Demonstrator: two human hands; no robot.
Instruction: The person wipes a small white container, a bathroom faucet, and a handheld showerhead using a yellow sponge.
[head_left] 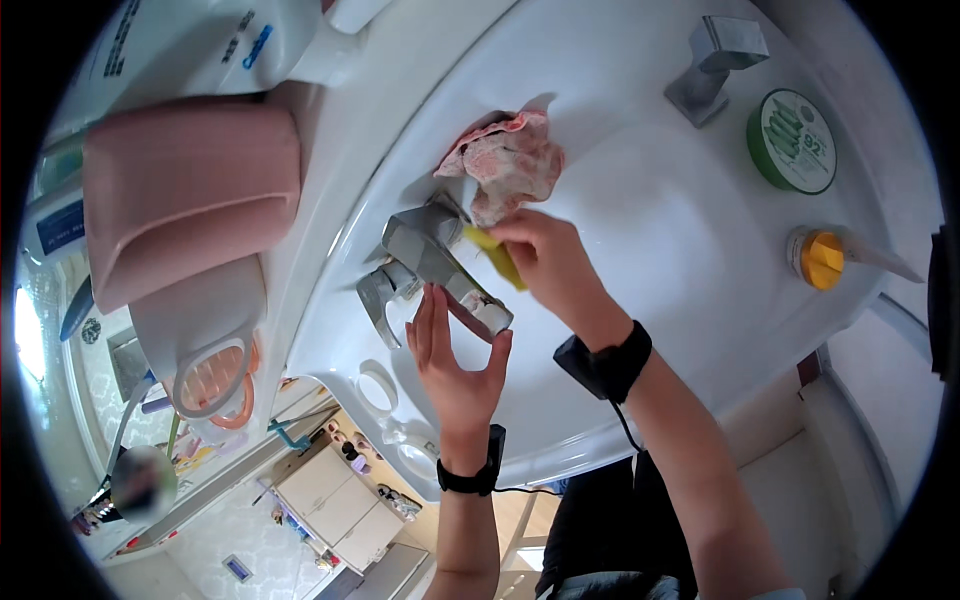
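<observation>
A grey metal faucet point(420, 240) stands on the left side of the white sink point(660, 230). My left hand point(455, 375) is at the end of its spout, fingers straight along one side and thumb on the other. Between the fingertips of my right hand point(545, 255) is a thin yellow sponge point(497, 258), pinched and held against or close beside the faucet's body; exact contact is hard to see. Just beyond the faucet lies a crumpled pink-and-white cloth point(510, 160). Black bands circle both my wrists.
On the sink's right ledge are a green round tub point(792, 140), a jar with a golden lid point(818, 258) and a white tube point(880, 255). A metal fixture point(712, 65) rests at the far side. To the left are a pink holder point(190, 190) and a white ring holder point(375, 388).
</observation>
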